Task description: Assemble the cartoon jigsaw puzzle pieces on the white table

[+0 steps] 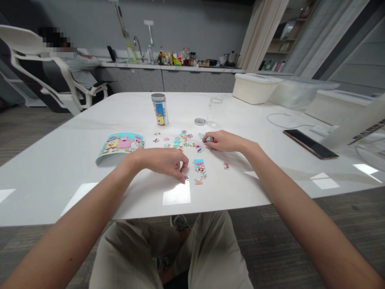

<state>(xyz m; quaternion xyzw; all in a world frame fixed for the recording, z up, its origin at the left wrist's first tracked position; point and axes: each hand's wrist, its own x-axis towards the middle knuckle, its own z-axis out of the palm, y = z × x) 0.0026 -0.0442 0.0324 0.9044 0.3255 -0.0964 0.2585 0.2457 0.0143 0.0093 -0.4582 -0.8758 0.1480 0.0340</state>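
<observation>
Reaching forward from the near edge, both bare forearms converge, palms turned down. The left hand [165, 162] is curled, thumb and forefinger drawn close together at a small puzzle piece [187, 178]; whether it is pinched or only touched, I cannot tell. The right hand [224, 141], a little farther forward, has its fingers bent down and thumb tucked near them, tips at the edge of the loose pieces; I cannot tell if it has hold of one.

Beyond the left wrist stands a curved picture sheet [122, 143] showing cartoon characters, yellow and pink against blue. Loose pieces [184, 141] in blue, pink and yellow lie scattered between the hands and just beyond the left one. Right of the left fingertips is a partly joined section [199, 165], blue at its far end, and a stray piece [226, 165] sits nearer the body than the right hand.

Beneath everything is a glossy white table [75, 168]. Far past the hands runs a kitchen counter [180, 69]; far left, a person sits in a white-framed chair [64, 78]. Lidded boxes [255, 89] stand beyond the right hand, as do a clear jar [215, 110] and a round lid [200, 121].
</observation>
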